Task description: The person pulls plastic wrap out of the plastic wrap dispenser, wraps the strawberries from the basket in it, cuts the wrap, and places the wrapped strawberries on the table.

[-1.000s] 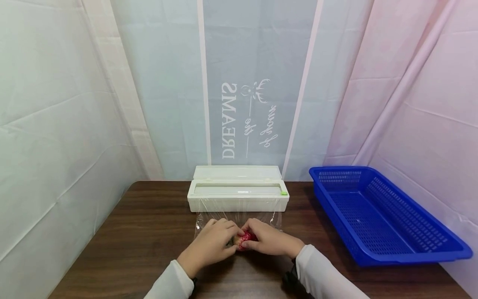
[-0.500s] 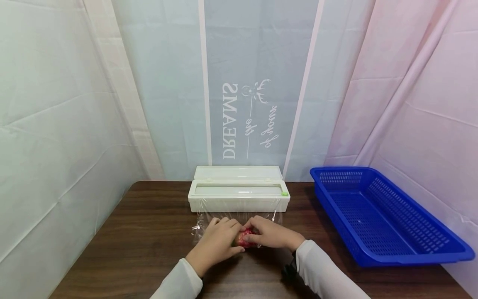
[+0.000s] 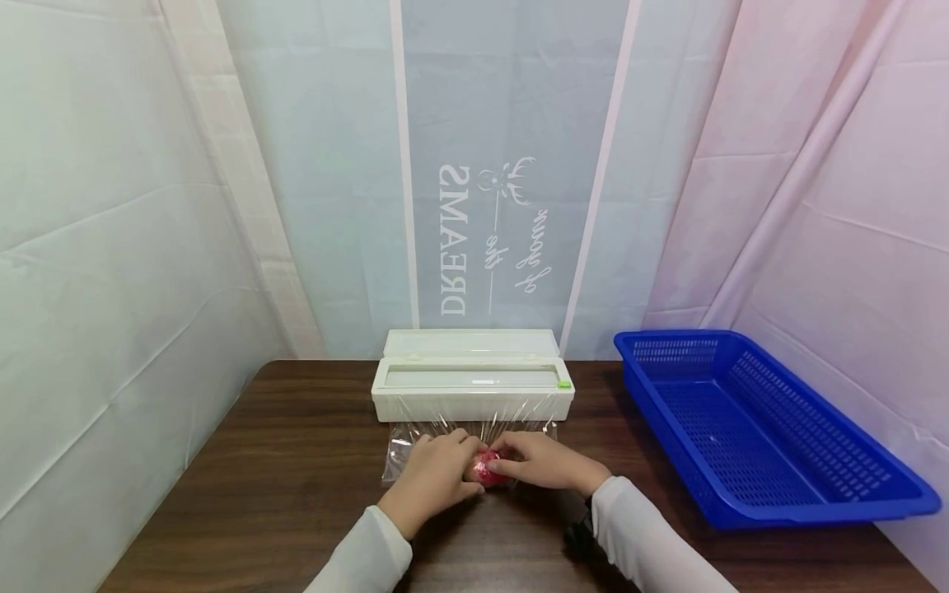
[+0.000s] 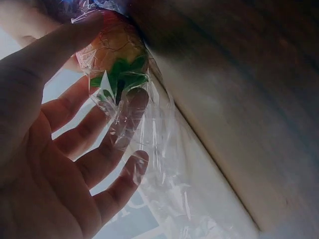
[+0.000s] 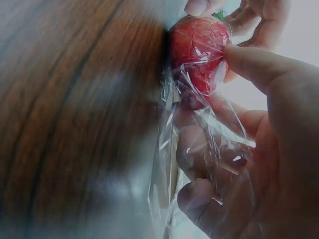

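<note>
A red strawberry [image 3: 487,469] with a yellowish top and green leaves lies under clear cling film [image 3: 401,453] near the middle of the table. My left hand [image 3: 436,473] holds its leafy end between thumb and fingers; in the left wrist view film lies over the fingertips and the green leaves [image 4: 119,74]. From the other side my right hand [image 3: 547,461] grips the red end, its thumb pressing the wrapped surface. Loose film [image 5: 209,129] covers several right fingers in the right wrist view. The sheet runs back to a white wrap dispenser [image 3: 474,405], whose lid is up.
A blue perforated basket [image 3: 667,436] stands on the right of the dark wooden table [image 3: 296,461]. A green slider [image 3: 564,385] sits at the dispenser's right end. Cloth curtains [image 3: 511,99] rise behind the table and along both sides.
The left hand has shifted slightly right around the strawberry. The film has drawn into tight creases running from the dispenser to the fruit. The dispenser and basket have stayed put.
</note>
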`<state>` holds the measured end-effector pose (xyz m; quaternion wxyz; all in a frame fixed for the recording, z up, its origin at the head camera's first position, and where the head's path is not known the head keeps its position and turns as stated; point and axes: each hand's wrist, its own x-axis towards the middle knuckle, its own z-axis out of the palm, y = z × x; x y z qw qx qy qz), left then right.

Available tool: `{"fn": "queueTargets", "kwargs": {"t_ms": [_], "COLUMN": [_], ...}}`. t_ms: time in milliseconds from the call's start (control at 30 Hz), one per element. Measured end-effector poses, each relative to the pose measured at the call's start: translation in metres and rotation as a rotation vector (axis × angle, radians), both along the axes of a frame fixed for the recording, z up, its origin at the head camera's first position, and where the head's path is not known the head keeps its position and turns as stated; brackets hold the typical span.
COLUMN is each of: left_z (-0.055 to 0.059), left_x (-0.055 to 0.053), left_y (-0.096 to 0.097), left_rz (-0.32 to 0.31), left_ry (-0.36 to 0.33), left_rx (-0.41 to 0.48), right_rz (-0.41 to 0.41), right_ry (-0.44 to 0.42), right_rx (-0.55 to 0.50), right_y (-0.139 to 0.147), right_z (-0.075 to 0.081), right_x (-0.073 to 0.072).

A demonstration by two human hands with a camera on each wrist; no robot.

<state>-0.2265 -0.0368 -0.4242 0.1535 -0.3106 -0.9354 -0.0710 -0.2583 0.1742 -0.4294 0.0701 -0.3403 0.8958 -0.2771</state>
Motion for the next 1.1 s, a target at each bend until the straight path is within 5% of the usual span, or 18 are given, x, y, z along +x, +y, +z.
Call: {"fn": "queueTargets", "kwargs": {"t_ms": [267, 500, 633, 833, 1100], "left_z": [-0.001, -0.002, -0.002, 0.0, 0.001], "left_x": [-0.007, -0.015, -0.018, -0.025, -0.037], "left_y": [-0.002, -0.003, -0.005, -0.009, -0.015], "left_rz": [0.03, 0.028, 0.018, -0.001, -0.066], "left_ry": [-0.074, -0.164, -0.176, -0.214, -0.386], "left_rx": [0.019, 0.062, 0.089, 0.133, 0.215], "right_rz": [0.002, -0.108, -0.115, -0.085, -0.098], "right_ry": [0.025, 0.349, 0.456, 0.412, 0.408], "right_rx": [0.032, 0.083, 0.058, 0.094, 0.108], "right_y": [0.008, 0.006, -0.005, -0.021, -0.025], "right_z": [0.003, 0.004, 0.007, 0.006, 0.0], "right_x": [0.004, 0.011, 0.016, 0.017, 0.008]}}
